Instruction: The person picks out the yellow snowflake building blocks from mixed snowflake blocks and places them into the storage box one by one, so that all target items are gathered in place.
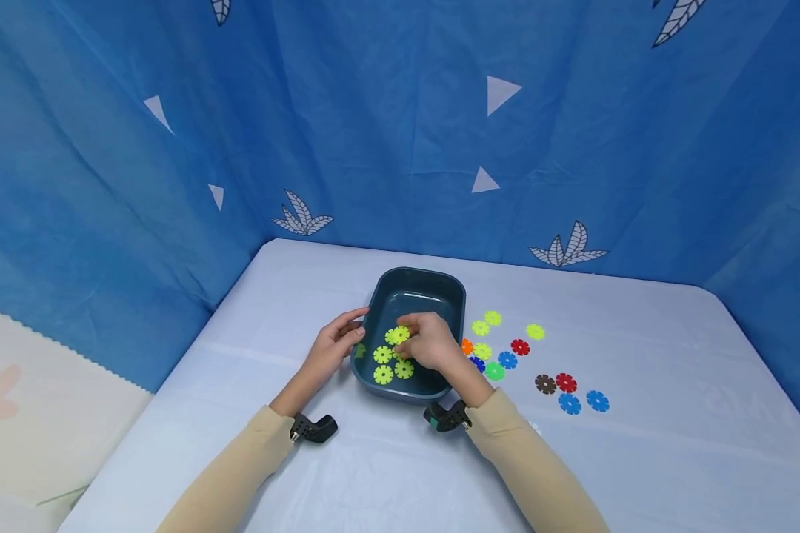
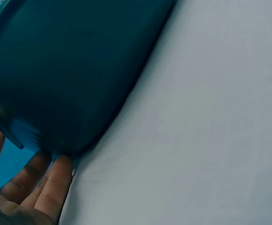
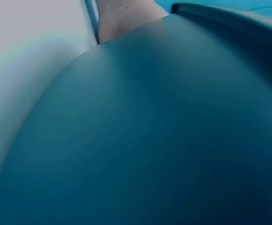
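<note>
A dark blue-green rectangular bin (image 1: 415,281) stands on the white-covered table. Inside it lie several yellow notched plastic discs (image 1: 383,374), snowflake-shaped building pieces. My right hand (image 1: 432,342) reaches over the bin's right side, its curled fingers and thumb pinching a yellow disc (image 1: 398,354) among the others; the fingers partly cover it. At the bin's left wall is my left hand (image 1: 333,342), fingers relaxed and fingertips at the outside of the wall. The left wrist view shows these fingers (image 2: 54,187) at the bin's lower edge. In the right wrist view the bin's wall (image 3: 126,131) hides the right fingers.
Right of the bin, loose notched discs lie scattered: yellow (image 1: 535,332), red (image 1: 520,347), blue (image 1: 598,401), brown (image 1: 545,383), green (image 1: 495,371) and orange (image 1: 467,346). A blue patterned curtain (image 1: 400,148) hangs behind the table.
</note>
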Demonstrator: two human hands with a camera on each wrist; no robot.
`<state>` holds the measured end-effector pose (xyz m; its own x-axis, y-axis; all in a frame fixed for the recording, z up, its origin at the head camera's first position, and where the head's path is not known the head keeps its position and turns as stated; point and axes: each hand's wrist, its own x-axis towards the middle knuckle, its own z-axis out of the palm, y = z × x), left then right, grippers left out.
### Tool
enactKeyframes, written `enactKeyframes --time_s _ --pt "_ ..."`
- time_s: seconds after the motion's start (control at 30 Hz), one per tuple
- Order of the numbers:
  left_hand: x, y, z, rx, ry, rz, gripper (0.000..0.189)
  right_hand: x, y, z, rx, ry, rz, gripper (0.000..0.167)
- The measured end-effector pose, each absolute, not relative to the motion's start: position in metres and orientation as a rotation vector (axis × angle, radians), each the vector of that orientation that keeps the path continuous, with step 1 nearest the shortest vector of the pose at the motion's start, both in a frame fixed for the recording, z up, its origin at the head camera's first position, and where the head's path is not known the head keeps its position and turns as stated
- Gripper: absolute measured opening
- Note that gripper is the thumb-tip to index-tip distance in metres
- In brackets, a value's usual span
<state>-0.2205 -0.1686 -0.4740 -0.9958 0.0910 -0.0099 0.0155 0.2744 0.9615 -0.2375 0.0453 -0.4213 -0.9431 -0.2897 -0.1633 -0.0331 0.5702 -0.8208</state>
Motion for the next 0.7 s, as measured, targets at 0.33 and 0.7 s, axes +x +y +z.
enactKeyframes --time_s 0.33,0.7 --pt "-0.2229 -0.1693 -0.4778 0.111 2.459 1.859 0.044 -0.2347 0.0398 -0.4221 -0.319 2.806 -1.029 0.047" --pt "-0.2221 -0.1678 -0.4767 0.13 2.441 1.876 0.044 -0.2342 0.0387 -0.4206 -0.264 2.821 -0.86 0.049"
